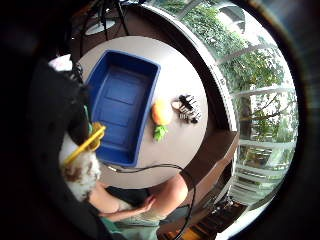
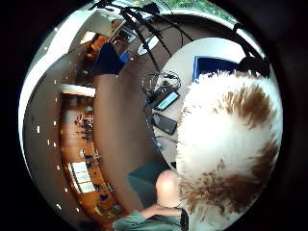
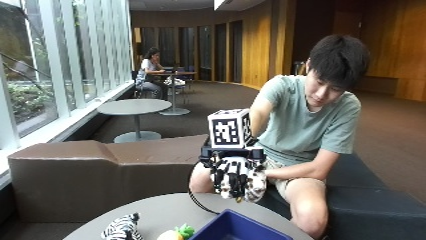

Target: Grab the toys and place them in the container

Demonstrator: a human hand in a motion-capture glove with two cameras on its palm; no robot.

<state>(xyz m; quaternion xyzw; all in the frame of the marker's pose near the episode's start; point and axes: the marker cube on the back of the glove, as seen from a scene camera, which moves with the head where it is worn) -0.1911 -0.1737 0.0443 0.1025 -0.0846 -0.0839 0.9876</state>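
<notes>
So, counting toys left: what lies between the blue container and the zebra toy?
An orange pineapple toy lies on the table between the blue container and zebra toy, per the little-finger palm view.

Fuzzy plush toy [image 2: 226, 144]; smooth plastic container [image 1: 122, 105]

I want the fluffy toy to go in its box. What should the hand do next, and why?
Probably lower a little and let go. The gloved hand grips the white-and-brown plush toy in the air just above the blue container, so it would likely drop inside. The zebra and pineapple toy wait on the table.
</notes>
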